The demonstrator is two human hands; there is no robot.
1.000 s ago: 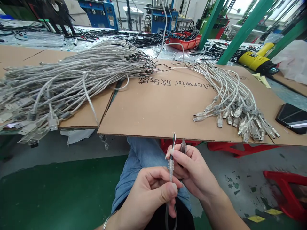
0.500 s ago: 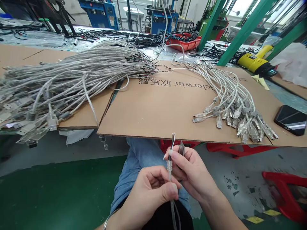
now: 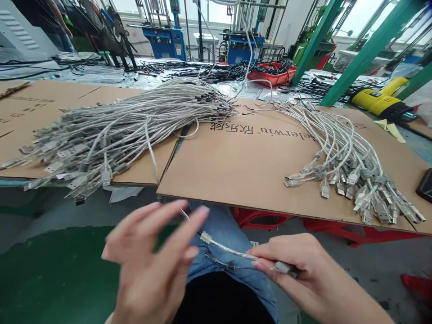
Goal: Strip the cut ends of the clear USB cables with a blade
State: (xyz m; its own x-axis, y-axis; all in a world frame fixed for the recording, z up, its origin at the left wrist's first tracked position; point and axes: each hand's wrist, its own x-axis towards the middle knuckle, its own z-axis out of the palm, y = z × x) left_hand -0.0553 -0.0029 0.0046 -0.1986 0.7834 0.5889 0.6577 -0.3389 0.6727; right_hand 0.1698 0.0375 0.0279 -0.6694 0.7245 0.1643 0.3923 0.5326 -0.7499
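The left hand [image 3: 148, 265] has swung away leftward from the right hand [image 3: 307, 274], and the view has shifted, so the table's contents sit farther right. At least two cardboard sheets [image 3: 236, 171] cover the near table. On them lie two groups of cables: one large heap [image 3: 135, 121] at left, one smaller bunch [image 3: 347, 148] at right, each too tangled to count. Beyond are one red tray [image 3: 272, 76] and one yellow heat gun [image 3: 380, 102]; one phone [image 3: 425, 185] is cut off at the right edge. The left hand is raised, blurred, fingers spread and clasping nothing visible; whether it touches the wire behind its fingertips cannot be told. The right hand, pointing leftward, pinches one cable [image 3: 229, 248] above the lap, its collared end angled up-left, and holds one small grey piece [image 3: 284, 267].
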